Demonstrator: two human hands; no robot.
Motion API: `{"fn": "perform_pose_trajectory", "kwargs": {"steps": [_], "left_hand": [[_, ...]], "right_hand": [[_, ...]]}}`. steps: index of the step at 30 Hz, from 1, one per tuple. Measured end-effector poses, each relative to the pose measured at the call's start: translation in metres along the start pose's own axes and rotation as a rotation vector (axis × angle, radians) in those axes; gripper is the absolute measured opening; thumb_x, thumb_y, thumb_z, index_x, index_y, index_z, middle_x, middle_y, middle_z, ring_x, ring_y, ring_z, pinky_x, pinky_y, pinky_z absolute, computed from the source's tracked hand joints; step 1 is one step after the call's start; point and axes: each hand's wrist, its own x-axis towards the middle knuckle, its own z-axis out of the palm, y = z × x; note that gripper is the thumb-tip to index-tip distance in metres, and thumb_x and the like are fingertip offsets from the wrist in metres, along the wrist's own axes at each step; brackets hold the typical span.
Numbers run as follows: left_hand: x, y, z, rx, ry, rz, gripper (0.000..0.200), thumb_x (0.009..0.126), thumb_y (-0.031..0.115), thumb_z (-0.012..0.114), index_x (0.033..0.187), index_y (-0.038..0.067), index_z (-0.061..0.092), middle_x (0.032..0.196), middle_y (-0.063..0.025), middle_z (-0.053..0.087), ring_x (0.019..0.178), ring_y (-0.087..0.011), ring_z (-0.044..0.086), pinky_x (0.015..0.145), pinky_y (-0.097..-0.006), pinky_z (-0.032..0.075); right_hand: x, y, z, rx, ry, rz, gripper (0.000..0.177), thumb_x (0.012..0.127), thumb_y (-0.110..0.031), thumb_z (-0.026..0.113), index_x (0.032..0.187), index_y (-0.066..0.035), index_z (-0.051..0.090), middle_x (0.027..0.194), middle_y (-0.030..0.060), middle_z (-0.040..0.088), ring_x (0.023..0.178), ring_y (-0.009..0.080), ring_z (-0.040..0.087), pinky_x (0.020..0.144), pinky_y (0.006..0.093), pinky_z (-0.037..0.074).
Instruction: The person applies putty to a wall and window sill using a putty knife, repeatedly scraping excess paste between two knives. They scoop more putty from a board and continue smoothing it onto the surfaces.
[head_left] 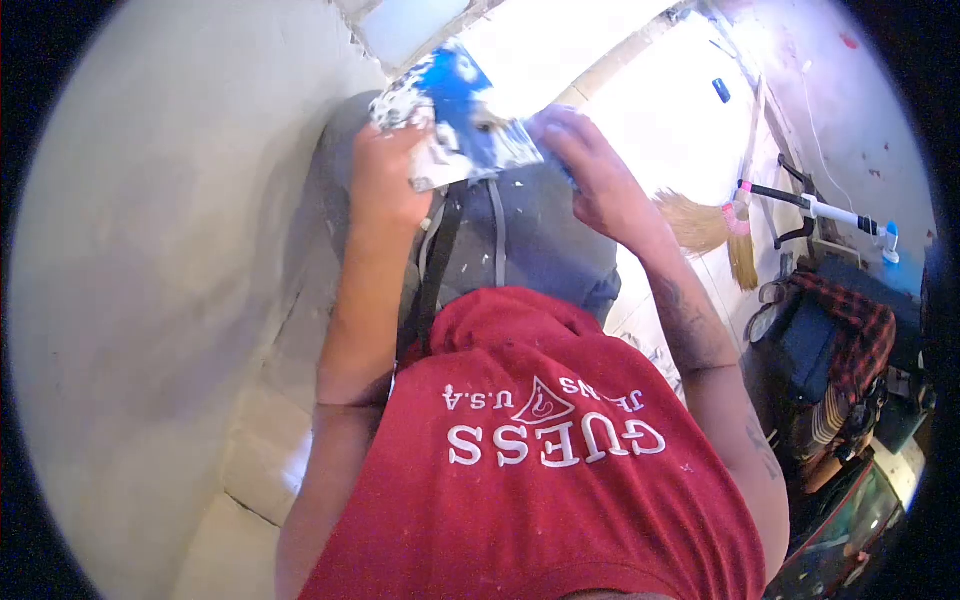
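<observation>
My left hand [393, 165] is closed on the lower left edge of a flat blue-and-white piece [462, 110], held tilted above my lap. Its surface is mottled with white patches, and motion blur hides the detail. Close to the piece's right edge, my right hand [590, 165] has its fingers curled inward. Something dark blue shows beneath those fingers, but I cannot make out what it is. Small white flakes lie scattered over my grey trousers [545, 225] under both hands.
A straw broom [695, 222] lies to the right on pale floor tiles. Beyond it are a white-and-black pole [835, 212] and a chair-like heap with plaid cloth [865, 315]. A bare wall [150, 250] runs close along my left.
</observation>
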Motion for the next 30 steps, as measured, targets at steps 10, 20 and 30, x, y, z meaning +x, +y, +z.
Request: {"fn": "perform_pose_trajectory", "kwargs": {"steps": [10, 20, 30], "left_hand": [[-0.001, 0.025, 0.03, 0.207, 0.25, 0.007, 0.021, 0.076, -0.008, 0.052, 0.097, -0.003, 0.052, 0.085, -0.0081, 0.058, 0.07, -0.0157, 0.058, 0.061, -0.0293, 0.049], [-0.005, 0.037, 0.021, 0.318, 0.327, 0.219, 0.022, 0.079, -0.006, 0.051, 0.101, -0.007, 0.052, 0.094, -0.0084, 0.058, 0.081, -0.012, 0.053, 0.072, -0.0251, 0.044], [-0.028, 0.026, -0.037, 0.186, 0.176, -0.096, 0.029, 0.077, -0.004, 0.046, 0.105, 0.002, 0.05, 0.095, -0.0087, 0.057, 0.085, -0.0194, 0.059, 0.071, -0.0329, 0.051]], "right_hand": [[0.013, -0.033, -0.041, 0.051, -0.006, -0.035, 0.061, 0.057, 0.017, 0.041, 0.114, -0.005, 0.046, 0.115, 0.0147, 0.047, 0.111, 0.0328, 0.043, 0.094, 0.0374, 0.036], [0.013, -0.045, -0.014, -0.059, -0.392, -0.127, 0.057, 0.06, 0.011, 0.048, 0.115, -0.005, 0.048, 0.116, 0.0124, 0.046, 0.111, 0.0307, 0.041, 0.098, 0.0403, 0.031], [-0.001, -0.01, -0.045, 0.713, 0.08, 0.043, 0.057, 0.061, 0.014, 0.041, 0.115, -0.005, 0.043, 0.118, 0.0123, 0.046, 0.115, 0.0232, 0.043, 0.096, 0.0317, 0.033]]}}
